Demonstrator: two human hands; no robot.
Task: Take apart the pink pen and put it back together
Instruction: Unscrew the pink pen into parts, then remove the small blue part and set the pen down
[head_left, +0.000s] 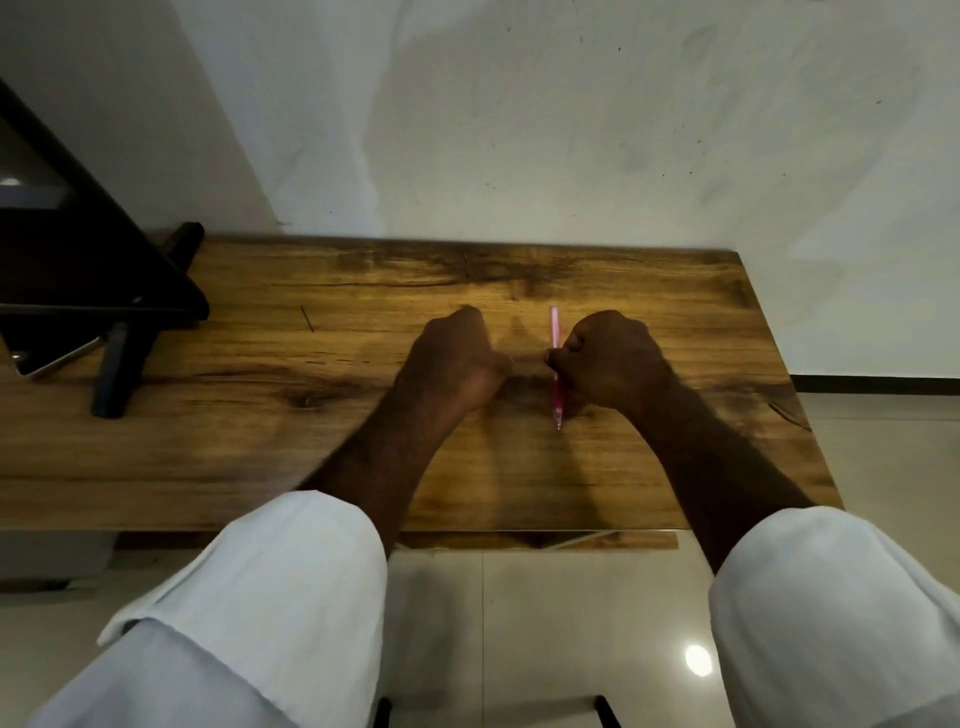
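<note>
The pink pen (555, 332) stands nearly upright over the wooden table (260, 415), its tip touching or just above the tabletop and pointing toward me. My right hand (608, 358) is closed around the pen's middle, so that part of the barrel is hidden. My left hand (457, 358) is a loose fist a short way to the left of the pen, apart from it. I cannot tell whether something small sits between its fingers. The pen looks whole.
A black stand (119, 358) with a phone or tablet leaning on it occupies the table's left end. The wall runs along the far edge. The table's right edge lies beyond my right arm, with tiled floor below.
</note>
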